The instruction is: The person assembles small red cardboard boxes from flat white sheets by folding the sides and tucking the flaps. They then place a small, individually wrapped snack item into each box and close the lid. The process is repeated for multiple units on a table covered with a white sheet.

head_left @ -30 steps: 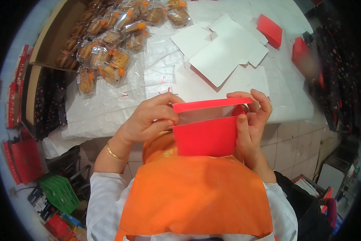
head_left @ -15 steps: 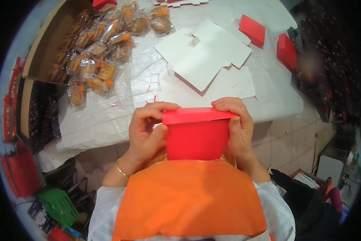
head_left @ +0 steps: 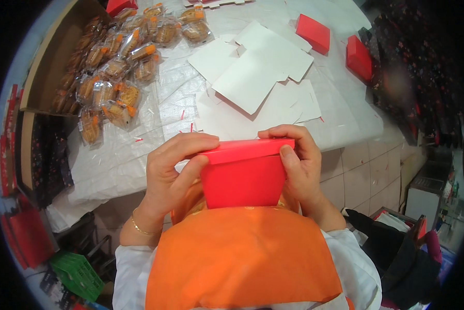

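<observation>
Held upright against my orange apron is a red cardboard box (head_left: 243,181), its upper edge folded over in a narrow band. My left hand (head_left: 172,168) grips the left end of that band, fingers on top and thumb at the front corner. At the other end, my right hand (head_left: 299,160) pinches the band between its fingers on top and a thumb on the front face. The box's far side and inside are hidden. Just beyond it, unfolded white cardboard blanks (head_left: 265,64) lie on the table, overlapping one another.
Plastic-wrapped round pastries (head_left: 115,98) are heaped at the left beside a brown carton (head_left: 48,62). Two folded red boxes (head_left: 313,33) lie at the far right of the table (head_left: 177,82), which is covered in white sheeting. Below left stands a green crate (head_left: 77,275).
Both thumbs and fingers have shifted along the folded band, my right thumb moving inward onto the front. The band now tilts up toward the right. My view has shifted slightly.
</observation>
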The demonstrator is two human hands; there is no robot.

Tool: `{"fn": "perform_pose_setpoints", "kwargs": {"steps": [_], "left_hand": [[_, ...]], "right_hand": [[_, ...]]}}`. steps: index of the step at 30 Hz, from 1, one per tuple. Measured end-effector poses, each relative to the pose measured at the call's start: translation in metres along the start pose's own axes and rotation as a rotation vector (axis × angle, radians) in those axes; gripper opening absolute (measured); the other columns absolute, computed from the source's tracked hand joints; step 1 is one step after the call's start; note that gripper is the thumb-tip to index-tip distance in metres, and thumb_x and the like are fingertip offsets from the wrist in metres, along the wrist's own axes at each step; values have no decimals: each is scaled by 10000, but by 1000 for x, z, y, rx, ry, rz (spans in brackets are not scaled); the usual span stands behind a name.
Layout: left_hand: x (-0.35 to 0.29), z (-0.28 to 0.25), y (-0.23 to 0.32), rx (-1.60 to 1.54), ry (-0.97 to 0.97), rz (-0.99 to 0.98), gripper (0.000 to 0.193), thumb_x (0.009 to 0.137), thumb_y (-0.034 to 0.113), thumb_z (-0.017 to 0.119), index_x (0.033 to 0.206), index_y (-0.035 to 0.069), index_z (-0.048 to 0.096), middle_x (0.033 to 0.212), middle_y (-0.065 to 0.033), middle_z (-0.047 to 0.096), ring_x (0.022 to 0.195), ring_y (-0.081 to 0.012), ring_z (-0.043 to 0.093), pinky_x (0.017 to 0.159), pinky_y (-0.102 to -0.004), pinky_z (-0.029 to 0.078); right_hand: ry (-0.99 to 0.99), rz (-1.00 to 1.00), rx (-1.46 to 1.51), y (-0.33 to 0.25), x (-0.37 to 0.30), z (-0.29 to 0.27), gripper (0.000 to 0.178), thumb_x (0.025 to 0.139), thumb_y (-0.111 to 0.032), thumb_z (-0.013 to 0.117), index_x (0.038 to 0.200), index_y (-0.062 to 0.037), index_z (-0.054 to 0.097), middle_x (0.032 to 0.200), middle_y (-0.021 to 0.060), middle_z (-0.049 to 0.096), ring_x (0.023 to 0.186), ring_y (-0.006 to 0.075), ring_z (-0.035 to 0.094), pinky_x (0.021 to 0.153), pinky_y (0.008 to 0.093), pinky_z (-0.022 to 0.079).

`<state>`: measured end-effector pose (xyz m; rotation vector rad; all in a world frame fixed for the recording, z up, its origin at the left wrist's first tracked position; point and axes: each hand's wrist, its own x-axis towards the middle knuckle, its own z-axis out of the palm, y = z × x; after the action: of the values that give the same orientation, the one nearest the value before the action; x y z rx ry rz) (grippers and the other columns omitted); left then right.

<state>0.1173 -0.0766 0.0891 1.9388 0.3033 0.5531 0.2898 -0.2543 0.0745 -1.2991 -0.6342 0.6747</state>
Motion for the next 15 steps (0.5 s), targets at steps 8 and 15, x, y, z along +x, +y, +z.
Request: {"fn": "perform_pose_setpoints", "kwargs": {"steps": [8, 15], "left_hand": [[8, -6, 18, 55, -58, -10, 269, 856, 19, 627, 1110, -13, 709, 1052, -148, 698, 1008, -252, 674, 847, -330, 531], [18, -15, 19, 52, -134, -10, 239, 857, 28, 640, 1078, 1, 730, 998, -143, 701, 916, -237, 683, 815, -326, 524]], "right_hand": [[-79, 92, 0, -7, 0, -1, 231, 963, -100, 534, 1122, 26, 646, 1043, 94, 676, 923, 118, 620, 820, 280, 511], [-103, 16, -83, -2, -1, -1, 238, 972, -79, 516, 1115, 33, 669, 1067, 99, 688, 959, 145, 635, 855, 288, 505]]}}
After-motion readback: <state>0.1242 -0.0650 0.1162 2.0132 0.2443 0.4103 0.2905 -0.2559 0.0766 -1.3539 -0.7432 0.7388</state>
